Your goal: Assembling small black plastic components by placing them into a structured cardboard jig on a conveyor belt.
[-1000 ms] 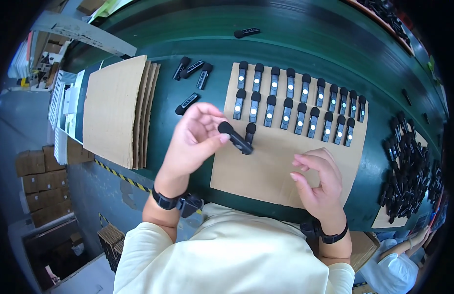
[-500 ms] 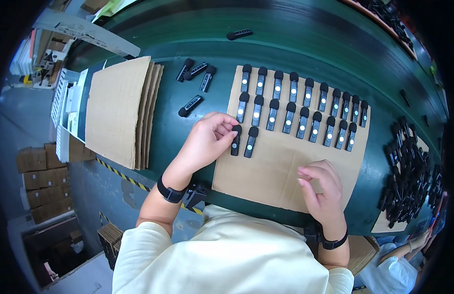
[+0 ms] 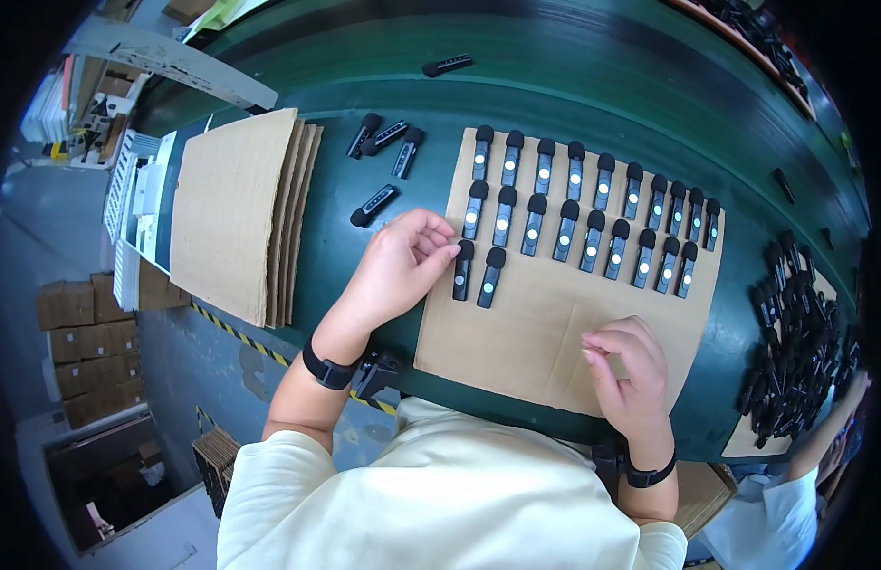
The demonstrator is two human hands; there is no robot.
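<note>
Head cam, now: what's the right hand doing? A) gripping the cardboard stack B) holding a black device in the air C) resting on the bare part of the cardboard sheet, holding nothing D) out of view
C: the right hand lies curled on the bare lower part of the cardboard sheet, with nothing visible in its fingers.

Small black stick-shaped device (image 3: 462, 270) lies flat on brown cardboard sheet (image 3: 545, 332), long axis roughly up-down, rounded foam-like cap at upper end, pale dot on body. Left hand (image 3: 402, 266) fingertips touch its upper end. Second same device (image 3: 491, 276) just beside it on right, parallel, slightly tilted. These two start third row, under two full rows of same devices (image 3: 593, 204). Sheet lies flat on green bench (image 3: 593, 85); lower half of sheet is bare.
</note>
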